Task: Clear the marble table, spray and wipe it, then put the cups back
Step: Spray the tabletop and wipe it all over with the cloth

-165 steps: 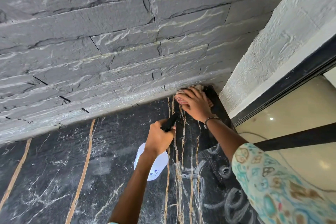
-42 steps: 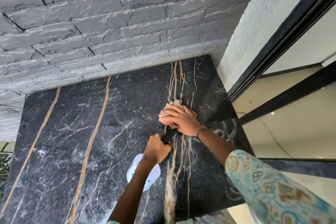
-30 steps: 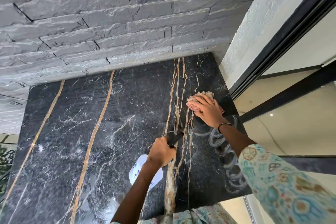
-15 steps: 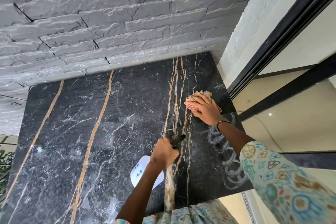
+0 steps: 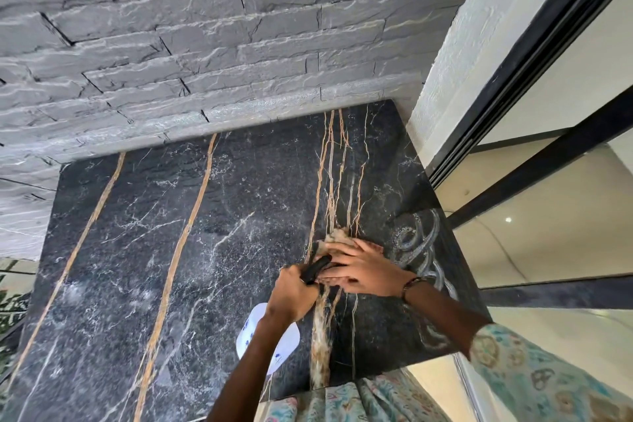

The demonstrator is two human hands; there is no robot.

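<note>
The black marble table [image 5: 178, 250] with gold veins fills the middle of the view, and no cups are in sight. My right hand [image 5: 359, 269] presses flat on a beige cloth [image 5: 337, 236] right of the table's centre, near the thick bundle of gold veins. My left hand [image 5: 293, 291] grips the black head of a white spray bottle [image 5: 267, 336], which hangs over the front part of the table. The bottle's black nozzle touches my right hand's fingers. Wet curling streaks [image 5: 421, 247] shine on the marble to the right of the cloth.
A grey rough stone wall [image 5: 205, 44] runs along the table's far edge. A white textured wall [image 5: 455, 55] and a black-framed glass door [image 5: 534, 147] stand on the right. Beige floor shows past the table's right edge. A patterned garment [image 5: 342, 401] covers the near edge.
My right hand has slid the cloth left and towards me, back beside my left hand. The left hand with the spray bottle has stayed about in place.
</note>
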